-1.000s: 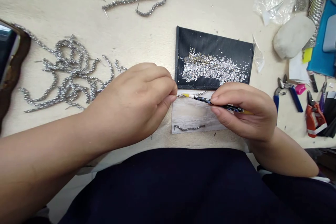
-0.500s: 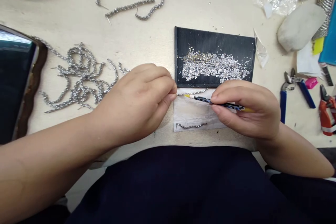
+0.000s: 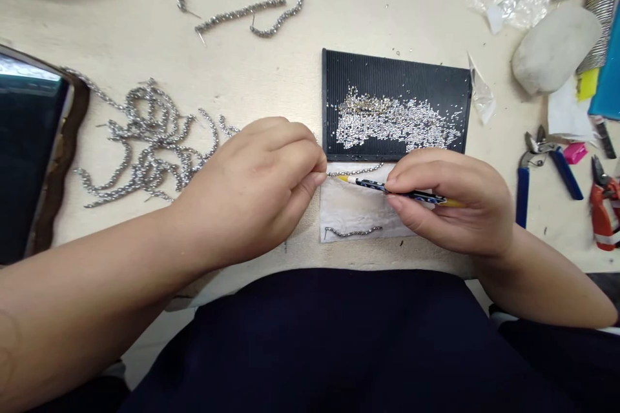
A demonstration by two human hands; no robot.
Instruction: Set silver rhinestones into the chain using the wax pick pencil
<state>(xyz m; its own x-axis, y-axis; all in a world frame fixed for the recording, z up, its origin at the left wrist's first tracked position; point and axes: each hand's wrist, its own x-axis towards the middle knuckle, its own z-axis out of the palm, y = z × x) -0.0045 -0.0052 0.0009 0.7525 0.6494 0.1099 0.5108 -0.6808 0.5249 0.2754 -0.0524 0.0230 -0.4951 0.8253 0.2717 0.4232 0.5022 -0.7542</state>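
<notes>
Silver bead chain along top edge of white sheet, just below black ribbed tray, pinched at 1 end by left hand; right hand curled around yellow-tipped pencil, tip beside chain.

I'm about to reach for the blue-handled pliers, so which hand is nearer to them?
Right. The right hand, holding a yellow-tipped pencil, lies to the left of the blue-handled pliers, not touching them. The left hand is much farther left, beyond the black ridged tray.
</notes>
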